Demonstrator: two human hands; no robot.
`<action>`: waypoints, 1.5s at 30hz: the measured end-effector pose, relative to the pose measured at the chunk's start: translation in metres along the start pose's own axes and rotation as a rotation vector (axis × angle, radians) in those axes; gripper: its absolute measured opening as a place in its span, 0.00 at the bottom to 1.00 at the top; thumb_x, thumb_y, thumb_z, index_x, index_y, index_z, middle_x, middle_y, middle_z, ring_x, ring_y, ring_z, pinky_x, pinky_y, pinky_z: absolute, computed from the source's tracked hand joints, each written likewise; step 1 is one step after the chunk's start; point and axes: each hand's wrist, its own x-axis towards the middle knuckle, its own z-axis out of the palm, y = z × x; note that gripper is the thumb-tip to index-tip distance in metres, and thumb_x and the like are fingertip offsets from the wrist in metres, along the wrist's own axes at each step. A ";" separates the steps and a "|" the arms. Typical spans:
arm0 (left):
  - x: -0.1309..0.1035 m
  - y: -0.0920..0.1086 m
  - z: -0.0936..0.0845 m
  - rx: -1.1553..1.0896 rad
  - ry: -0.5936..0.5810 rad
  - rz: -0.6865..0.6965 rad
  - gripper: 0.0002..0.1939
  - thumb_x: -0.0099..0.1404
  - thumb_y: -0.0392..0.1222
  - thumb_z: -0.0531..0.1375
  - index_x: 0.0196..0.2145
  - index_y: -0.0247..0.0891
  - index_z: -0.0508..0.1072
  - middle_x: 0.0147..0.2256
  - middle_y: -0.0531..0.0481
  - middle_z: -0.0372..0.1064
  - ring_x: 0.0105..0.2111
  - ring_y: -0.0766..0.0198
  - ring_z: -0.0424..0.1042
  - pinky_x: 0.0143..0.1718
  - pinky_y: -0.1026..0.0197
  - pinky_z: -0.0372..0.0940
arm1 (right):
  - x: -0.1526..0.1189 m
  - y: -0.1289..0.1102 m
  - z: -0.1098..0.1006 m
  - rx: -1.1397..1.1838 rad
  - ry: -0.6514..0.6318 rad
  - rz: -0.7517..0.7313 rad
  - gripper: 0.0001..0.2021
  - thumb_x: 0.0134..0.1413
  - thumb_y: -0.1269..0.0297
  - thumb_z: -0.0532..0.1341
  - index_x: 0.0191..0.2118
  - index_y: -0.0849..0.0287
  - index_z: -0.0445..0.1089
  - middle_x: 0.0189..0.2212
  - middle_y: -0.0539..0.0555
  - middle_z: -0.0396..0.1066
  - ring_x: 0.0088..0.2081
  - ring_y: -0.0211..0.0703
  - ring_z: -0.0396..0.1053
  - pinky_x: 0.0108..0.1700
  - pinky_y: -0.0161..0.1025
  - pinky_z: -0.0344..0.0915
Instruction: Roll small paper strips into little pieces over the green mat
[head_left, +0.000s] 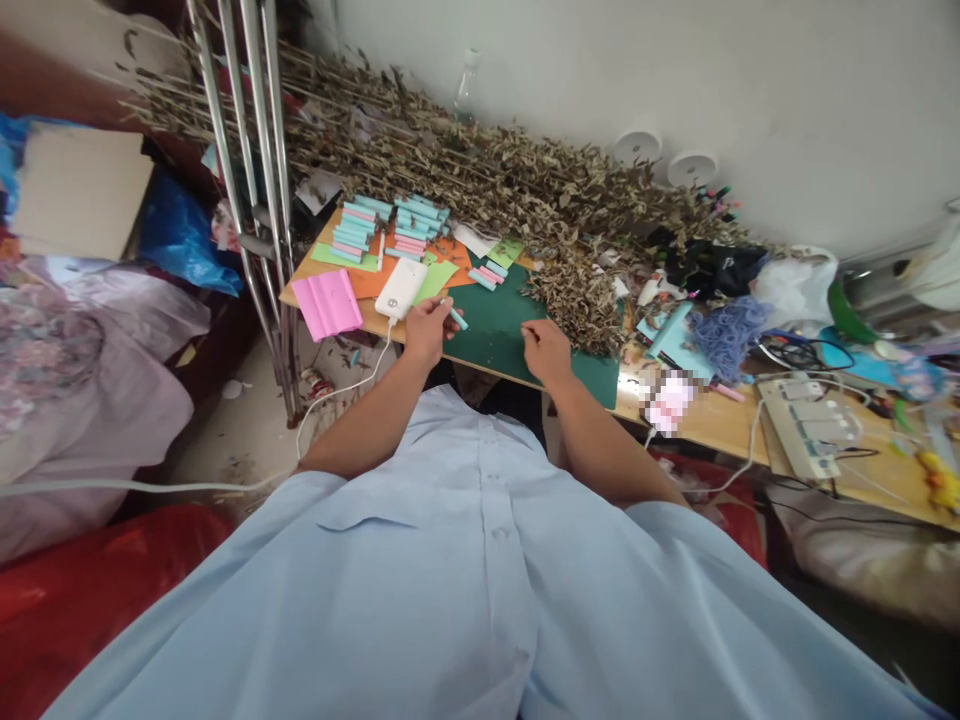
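Observation:
Between the fingers of my left hand (pixel 426 330) is a small light-blue paper roll (pixel 458 319), held over the near edge of a dark green mat (pixel 491 345). My right hand (pixel 546 350) rests on the mat with its fingers curled closed; whatever they may hold is hidden. Near its fingertips lies a heap of dry, crumbled leaves (pixel 581 305). A few pink and blue rolls (pixel 487 275) sit at the mat's far edge. Beside my left hand is a white corded device (pixel 401 287), with stacked blue and pink rolls (pixel 420 215) behind it.
Pink folded paper (pixel 328 303) lies at the table's left corner, near metal crutches (pixel 259 200). Dried leafy stalks (pixel 450 150) stretch along the wall. On the right are blue yarn (pixel 729 330), a blurred-out phone (pixel 670 403) and a power strip (pixel 806 425) with cables.

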 end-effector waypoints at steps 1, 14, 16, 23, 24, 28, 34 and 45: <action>0.000 -0.004 -0.002 0.084 0.012 0.078 0.13 0.64 0.46 0.70 0.40 0.37 0.75 0.30 0.51 0.76 0.21 0.71 0.68 0.18 0.68 0.55 | -0.001 0.009 -0.003 0.015 0.008 0.048 0.15 0.67 0.65 0.55 0.48 0.60 0.79 0.47 0.62 0.80 0.50 0.55 0.76 0.56 0.51 0.71; 0.013 -0.040 -0.008 0.584 -0.113 0.408 0.13 0.64 0.43 0.68 0.46 0.41 0.82 0.34 0.50 0.78 0.27 0.67 0.74 0.34 0.63 0.70 | -0.019 0.002 0.002 0.063 -0.117 -0.075 0.18 0.67 0.68 0.54 0.53 0.56 0.79 0.48 0.59 0.81 0.50 0.54 0.75 0.58 0.55 0.72; 0.013 -0.041 -0.009 0.578 -0.126 0.409 0.13 0.64 0.44 0.68 0.46 0.41 0.82 0.35 0.50 0.79 0.28 0.67 0.74 0.34 0.63 0.70 | -0.012 0.001 0.005 0.088 -0.094 -0.034 0.18 0.67 0.68 0.55 0.55 0.57 0.78 0.49 0.58 0.81 0.50 0.53 0.75 0.58 0.54 0.72; 0.009 -0.038 -0.012 0.546 -0.138 0.393 0.13 0.64 0.44 0.67 0.46 0.40 0.82 0.34 0.50 0.78 0.27 0.67 0.74 0.33 0.64 0.70 | 0.004 -0.006 0.010 0.045 -0.164 -0.138 0.24 0.64 0.74 0.53 0.62 0.61 0.74 0.49 0.60 0.80 0.55 0.55 0.72 0.60 0.52 0.71; 0.007 -0.036 -0.011 0.538 -0.141 0.387 0.13 0.64 0.44 0.67 0.46 0.40 0.82 0.34 0.50 0.78 0.27 0.68 0.74 0.33 0.64 0.70 | 0.003 -0.008 0.009 0.039 -0.192 -0.169 0.24 0.64 0.74 0.53 0.61 0.61 0.74 0.49 0.61 0.80 0.54 0.55 0.72 0.59 0.51 0.71; -0.002 -0.029 -0.007 0.482 -0.149 0.350 0.11 0.63 0.42 0.68 0.44 0.41 0.82 0.32 0.51 0.77 0.27 0.68 0.73 0.34 0.65 0.70 | 0.001 -0.021 0.003 0.030 -0.252 -0.227 0.21 0.66 0.72 0.52 0.57 0.59 0.77 0.49 0.60 0.81 0.53 0.53 0.74 0.60 0.52 0.70; -0.006 -0.022 -0.006 0.403 -0.050 0.321 0.10 0.61 0.39 0.70 0.42 0.42 0.83 0.31 0.52 0.76 0.27 0.68 0.72 0.35 0.65 0.69 | -0.001 -0.032 0.006 0.041 -0.369 -0.373 0.24 0.65 0.71 0.52 0.61 0.56 0.74 0.58 0.59 0.77 0.62 0.53 0.71 0.68 0.59 0.64; -0.009 -0.015 -0.017 0.502 -0.017 0.420 0.11 0.63 0.41 0.69 0.44 0.42 0.83 0.36 0.50 0.78 0.31 0.66 0.73 0.40 0.63 0.71 | 0.017 -0.052 0.026 0.073 -0.391 -0.442 0.23 0.69 0.63 0.56 0.65 0.60 0.70 0.68 0.61 0.66 0.72 0.55 0.59 0.73 0.62 0.57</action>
